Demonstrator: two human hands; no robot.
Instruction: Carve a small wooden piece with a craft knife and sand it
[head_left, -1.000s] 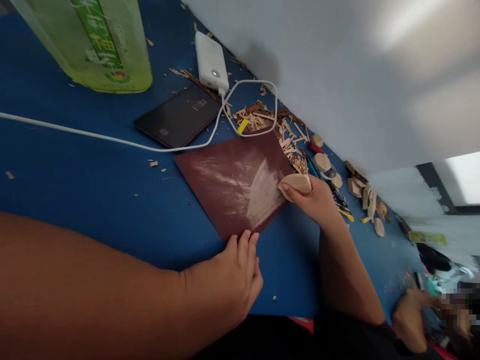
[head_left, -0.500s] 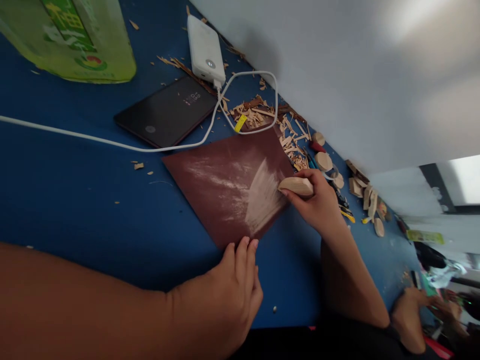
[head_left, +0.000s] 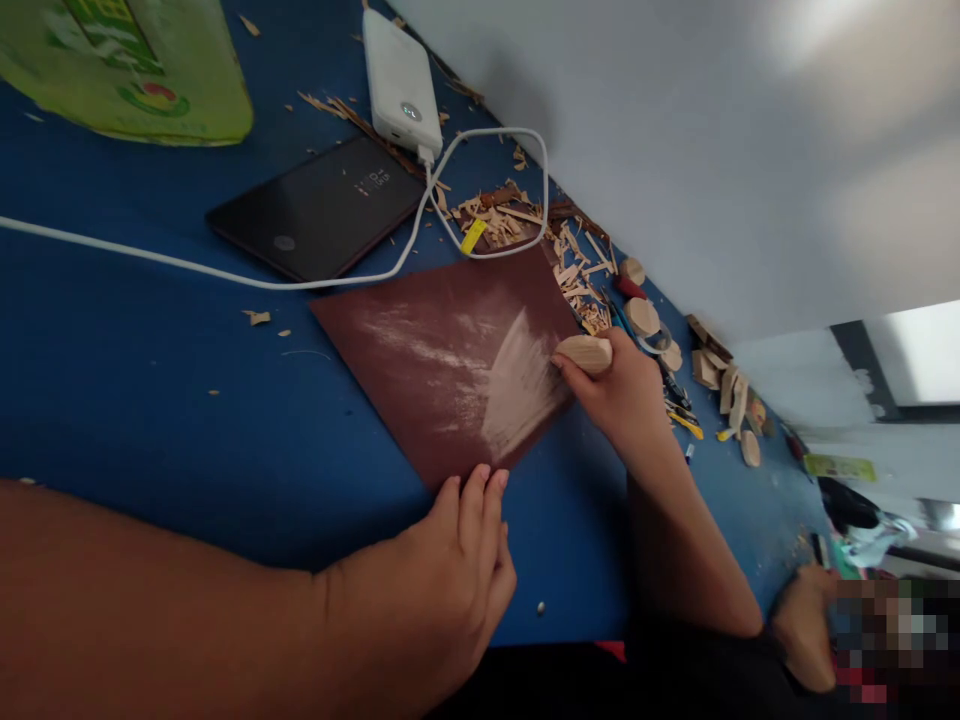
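A brown-red sheet of sandpaper [head_left: 405, 350] lies on the blue table, streaked with pale wood dust, thickest toward its right side. My right hand [head_left: 626, 385] grips a small rounded wooden piece [head_left: 585, 354] between thumb and fingers, at the right edge of the sheet. The piece's underside is hidden, so I cannot tell how firmly it touches the paper. My left hand [head_left: 457, 570] rests with outstretched fingers on the sheet's near corner, fingertips on the paper.
Beyond the sheet are a dark phone [head_left: 322, 210], a white power bank [head_left: 401, 80] with its cable, and a green bag [head_left: 135, 80]. Wood shavings [head_left: 581, 265], round wooden pieces [head_left: 643, 317] and wooden blocks [head_left: 727, 380] line the wall. Another person's arm [head_left: 806, 625] is at lower right.
The whole view has shifted slightly, moving everything a little left and up. The wooden piece is tilted a bit differently in my right hand. My left hand keeps its place on the sheet.
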